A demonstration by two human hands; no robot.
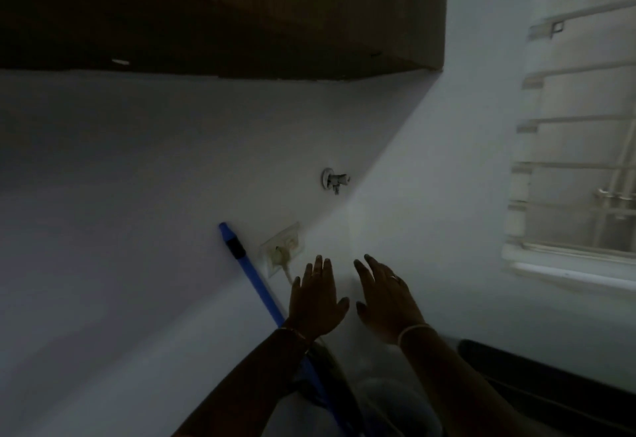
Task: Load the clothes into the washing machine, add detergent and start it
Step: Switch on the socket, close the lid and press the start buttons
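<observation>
Your left hand [318, 302] and right hand [387, 302] are spread and empty before the plain white wall [137, 195]. The washing machine, unseen, probably lies below both.

At 11 o'clock, high up: a cabinet [220, 16] fixed against the wall [137, 161]. Below its right end, near centre: a tap [335, 180] on that wall, just left of the room corner. At 7 o'clock from the tap: a socket plate [283, 252], a cord [287, 273] running down from it. Just left of the plate: a pole [247, 271] against the wall, slanting down toward 5 o'clock, behind the wrist of the left hand [316, 299]. At 6 o'clock, before the corner: left hand and right hand [387, 302] side by side, apart. At 3 o'clock: a window [571, 161] in the side wall.
</observation>
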